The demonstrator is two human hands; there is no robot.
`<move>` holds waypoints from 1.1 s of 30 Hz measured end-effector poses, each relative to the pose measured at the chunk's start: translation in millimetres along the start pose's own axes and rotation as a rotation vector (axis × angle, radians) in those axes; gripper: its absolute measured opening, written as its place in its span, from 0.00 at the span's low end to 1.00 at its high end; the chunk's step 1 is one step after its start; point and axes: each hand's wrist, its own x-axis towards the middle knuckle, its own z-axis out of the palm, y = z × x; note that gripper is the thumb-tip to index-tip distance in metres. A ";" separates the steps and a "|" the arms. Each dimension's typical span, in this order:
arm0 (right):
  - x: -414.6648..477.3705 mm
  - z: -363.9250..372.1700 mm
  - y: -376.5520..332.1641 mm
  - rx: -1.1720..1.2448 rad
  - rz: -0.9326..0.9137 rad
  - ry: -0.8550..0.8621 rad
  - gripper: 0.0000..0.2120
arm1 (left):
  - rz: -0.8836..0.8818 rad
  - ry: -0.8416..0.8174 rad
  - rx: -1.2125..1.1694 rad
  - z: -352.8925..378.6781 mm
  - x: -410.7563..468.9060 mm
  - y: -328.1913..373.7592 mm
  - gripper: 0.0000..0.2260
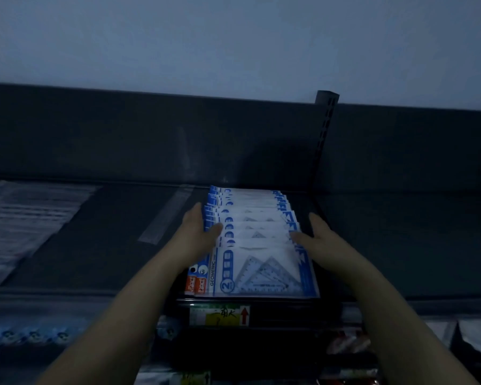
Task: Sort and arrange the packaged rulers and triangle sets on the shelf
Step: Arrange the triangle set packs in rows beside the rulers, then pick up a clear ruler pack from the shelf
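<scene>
Nearest, below the shelf's front edge, dim and blurred goods (34, 336) sit on the lower levels. A price label (219, 315) with a red arrow is fixed to the edge itself. Just above the label, on the dark shelf (109, 245), lies the row of triangle set packs (257, 218). They are blue and white and overlap like shingles, running from the front edge toward the back. The front pack (261, 270) reads "GEOMETRIC" and shows two clear triangles.

Both forearms reach up to the row, one on each side, about halfway along it. The left hand (199, 232) lies against the row's left edge, its fingers straight and pointing toward the back and its thumb resting on top of the packs. The right hand (315, 238) mirrors it on the right edge, fingers extended beside the packs and thumb on their tops. Neither hand is curled round a pack, so the row sits between two flat, open palms.

Farther left, a narrow clear packet (165, 218) lies apart from the row. Well beyond it is a spread of clear packaged rulers (25, 218), blurred. Behind stand the dark back panel (122, 134), a slotted upright post (326, 126) and the pale wall (233, 37).
</scene>
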 end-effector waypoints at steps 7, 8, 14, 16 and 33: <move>32.9 15.9 -10.7 -0.066 -0.013 -0.024 0.24 | 0.007 -0.040 0.037 9.4 27.2 -1.3 0.27; 33.6 15.6 -12.8 -0.102 -0.025 0.017 0.23 | 0.034 0.012 0.080 5.0 27.6 -3.1 0.25; 45.2 25.0 -26.2 -0.254 -0.136 0.078 0.31 | -0.091 0.375 0.608 -44.9 35.7 -31.0 0.19; 51.3 37.6 -35.5 -0.341 -0.140 0.053 0.36 | -0.234 0.295 0.664 -53.9 37.5 -33.9 0.21; 51.5 154.4 -122.9 -0.372 -0.249 -0.042 0.29 | -0.193 0.175 -0.493 -118.9 26.2 -64.1 0.09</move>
